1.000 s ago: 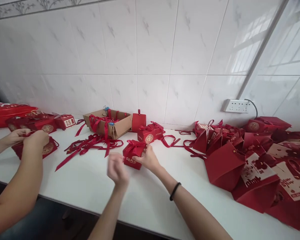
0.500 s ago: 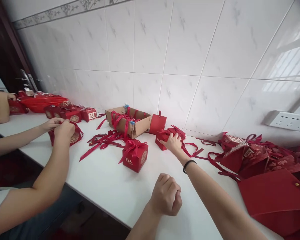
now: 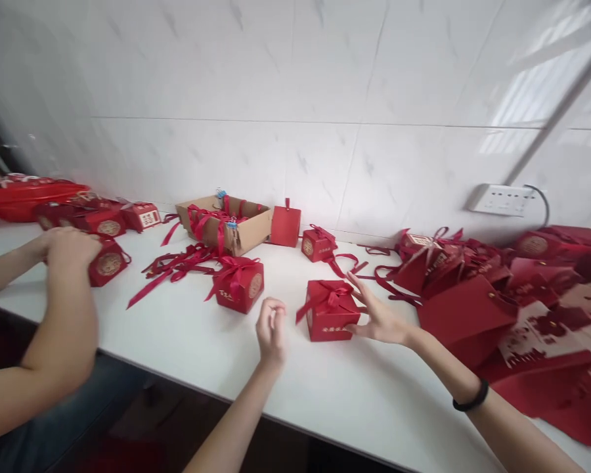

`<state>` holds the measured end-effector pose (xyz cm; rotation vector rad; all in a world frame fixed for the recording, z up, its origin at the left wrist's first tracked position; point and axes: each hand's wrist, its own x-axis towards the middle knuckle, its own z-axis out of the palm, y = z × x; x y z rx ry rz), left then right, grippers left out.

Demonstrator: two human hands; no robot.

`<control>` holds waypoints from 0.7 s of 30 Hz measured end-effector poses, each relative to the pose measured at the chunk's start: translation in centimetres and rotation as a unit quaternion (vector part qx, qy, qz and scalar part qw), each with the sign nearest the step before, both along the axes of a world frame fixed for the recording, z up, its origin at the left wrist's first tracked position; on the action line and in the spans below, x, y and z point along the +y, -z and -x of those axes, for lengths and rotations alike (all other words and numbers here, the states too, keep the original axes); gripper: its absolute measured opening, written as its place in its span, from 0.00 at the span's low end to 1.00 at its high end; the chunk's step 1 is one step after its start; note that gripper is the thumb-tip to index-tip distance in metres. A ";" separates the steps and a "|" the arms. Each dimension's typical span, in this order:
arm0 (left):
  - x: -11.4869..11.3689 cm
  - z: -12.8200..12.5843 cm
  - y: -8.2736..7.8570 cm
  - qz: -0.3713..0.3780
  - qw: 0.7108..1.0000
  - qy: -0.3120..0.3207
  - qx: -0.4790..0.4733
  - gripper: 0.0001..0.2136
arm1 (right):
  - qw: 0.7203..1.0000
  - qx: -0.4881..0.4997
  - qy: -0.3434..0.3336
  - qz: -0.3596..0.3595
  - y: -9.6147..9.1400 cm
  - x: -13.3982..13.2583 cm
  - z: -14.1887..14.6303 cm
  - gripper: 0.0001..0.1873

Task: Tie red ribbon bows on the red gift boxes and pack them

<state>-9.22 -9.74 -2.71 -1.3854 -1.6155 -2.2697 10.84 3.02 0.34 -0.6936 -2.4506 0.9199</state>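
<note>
A red gift box point(image 3: 331, 322) with a ribbon bow on top stands upright on the white table in front of me. My right hand point(image 3: 381, 316) is at its right side, fingers and thumb spread apart, the thumb at the box's lower edge. To the left, my left hand point(image 3: 272, 334) hovers over the table with its fingers curled in and nothing visible in them. Another bow-tied red gift box point(image 3: 240, 289) sits just beyond it. Farther back, near the wall, stands a smaller-looking red gift box point(image 3: 319, 244), also with a bow.
A cardboard tray point(image 3: 251, 235) holds red ribbons, with loose ribbons point(image 3: 180, 263) before it. Red paper bags point(image 3: 465, 315) and boxes pile up at the right. At the left, a co-worker's hands point(image 3: 71, 248) are at a red box point(image 3: 109, 264). A power strip point(image 3: 503, 200) is on the wall.
My right hand has come from the back boxes toward me, and a gift box now stands nearer the front, its fingers spread beside it. The view has turned to the right.
</note>
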 end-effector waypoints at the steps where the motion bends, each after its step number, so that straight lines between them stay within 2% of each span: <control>1: 0.2 0.0 -0.2 -0.004 0.999 0.003 -0.037 0.07 | 1.000 0.010 0.007 0.022 -0.2 -0.2 -1.8 0.48; 4: 2.2 -0.1 -1.6 0.031 0.986 0.057 -0.156 0.07 | 0.989 0.071 0.120 0.047 -0.6 -0.5 -5.3 0.40; 6: 4.7 -0.6 -2.8 0.102 0.959 0.136 -0.226 0.07 | 0.975 0.116 0.174 0.075 -0.7 -0.7 -6.2 0.33; 9: 9.1 -1.8 -4.0 0.214 0.910 0.244 -0.258 0.11 | 0.967 0.147 0.162 0.128 -0.2 -1.3 -6.0 0.29; 12: 12.1 -3.2 -3.9 0.294 0.856 0.314 -0.285 0.16 | 0.971 0.127 0.123 0.163 0.6 -2.3 -5.6 0.31; 14: 12.6 -3.9 -3.4 0.319 0.830 0.341 -0.304 0.19 | 0.971 0.116 0.087 0.191 1.1 -2.7 -5.4 0.36; 17: 11.5 -4.8 -2.6 0.341 0.778 0.410 -0.334 0.20 | 0.970 0.115 0.027 0.213 1.7 -2.6 -5.4 0.47; 19: 10.4 -5.4 -2.4 0.347 0.742 0.466 -0.335 0.21 | 0.970 0.123 0.017 0.210 2.0 -2.1 -5.6 0.51; 21: 9.6 -6.0 -2.4 0.346 0.721 0.507 -0.322 0.22 | 0.968 0.137 0.040 0.204 2.0 -1.6 -6.0 0.52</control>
